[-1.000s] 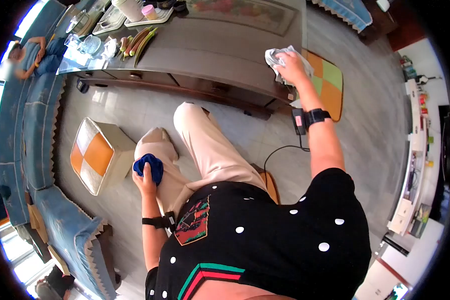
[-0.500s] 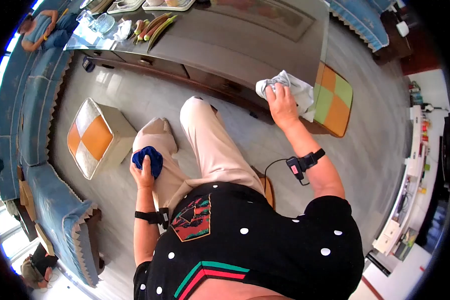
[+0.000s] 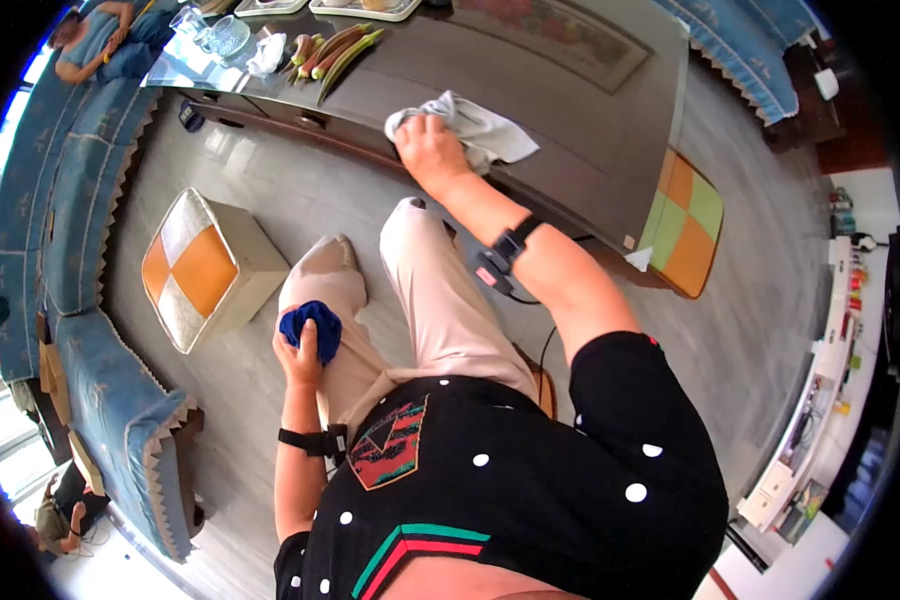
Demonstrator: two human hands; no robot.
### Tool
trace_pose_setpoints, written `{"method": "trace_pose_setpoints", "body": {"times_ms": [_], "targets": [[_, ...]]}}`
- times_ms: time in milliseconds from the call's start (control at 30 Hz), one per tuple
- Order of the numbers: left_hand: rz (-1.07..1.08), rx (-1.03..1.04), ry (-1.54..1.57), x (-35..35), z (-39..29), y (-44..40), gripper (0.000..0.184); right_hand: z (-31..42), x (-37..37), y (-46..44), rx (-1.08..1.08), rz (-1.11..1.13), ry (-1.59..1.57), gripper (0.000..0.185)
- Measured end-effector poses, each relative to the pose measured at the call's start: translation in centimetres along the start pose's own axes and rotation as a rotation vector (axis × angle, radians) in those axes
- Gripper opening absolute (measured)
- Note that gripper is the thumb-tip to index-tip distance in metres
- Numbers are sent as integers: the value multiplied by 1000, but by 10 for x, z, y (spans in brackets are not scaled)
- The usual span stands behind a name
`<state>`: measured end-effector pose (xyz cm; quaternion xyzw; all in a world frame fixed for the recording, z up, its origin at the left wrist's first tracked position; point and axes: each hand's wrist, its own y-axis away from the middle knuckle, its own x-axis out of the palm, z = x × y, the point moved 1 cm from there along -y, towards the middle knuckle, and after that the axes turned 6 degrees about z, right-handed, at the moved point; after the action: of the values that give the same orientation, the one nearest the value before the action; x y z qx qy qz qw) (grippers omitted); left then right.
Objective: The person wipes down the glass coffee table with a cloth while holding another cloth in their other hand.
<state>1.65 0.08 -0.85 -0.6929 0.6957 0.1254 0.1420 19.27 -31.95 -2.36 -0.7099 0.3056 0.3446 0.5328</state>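
Observation:
My right hand [image 3: 432, 155] presses a crumpled white-grey cloth [image 3: 488, 132] onto the front edge of the dark, glass-topped table [image 3: 570, 130]. One loose end of the cloth trails to the right over the tabletop. Down by my left thigh, my left hand [image 3: 298, 352] grips a bunched dark blue cloth [image 3: 312, 328], with the thumb laid across it. To the left of the white cloth, a bunch of long green and reddish pods [image 3: 338, 55] lies on the table.
Glass vessels [image 3: 225, 38], a crumpled white tissue [image 3: 266, 54] and trays [image 3: 368, 8] stand at the table's far left. Checkered stools sit on the floor, one at left [image 3: 210, 270], another at right [image 3: 685, 225]. A person sits on the blue sofa [image 3: 75, 215]; another is at lower left.
My right hand has swept the white cloth leftward along the table's front edge, from near the right corner to the middle. The left hand still holds the blue cloth.

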Motion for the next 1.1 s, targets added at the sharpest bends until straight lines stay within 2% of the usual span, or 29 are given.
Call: {"method": "trace_pose_setpoints", "body": {"times_ms": [300,367,400,633,700,833,900,1000,1100], "targets": [[-2,-4,10,4,0,0,34,30,32,-56,19,-22,-63,9],[16,-5,-25,6,-5,0,32,32,32,-56,7,52,-111,15],[16,24,-4,6,0,0,30,28,31,-52,-31,9,-102,15],[-8,16,10,10,-5,6,30,-40,-34,51,-46,87,-37,9],[-8,25,-25,9,-3,3,30,-65,-56,92,-11,188,36,13],[-16,36,12,9,8,0,31,-97,-98,147,78,246,57,24],[0,35,-29,11,7,-4,31,-105,-102,154,77,222,70,25],[-22,37,-61,10,-1,-3,31,-99,-103,146,108,266,97,16],[59,-57,53,5,1,0,31,-88,-97,121,82,264,29,13]]}}
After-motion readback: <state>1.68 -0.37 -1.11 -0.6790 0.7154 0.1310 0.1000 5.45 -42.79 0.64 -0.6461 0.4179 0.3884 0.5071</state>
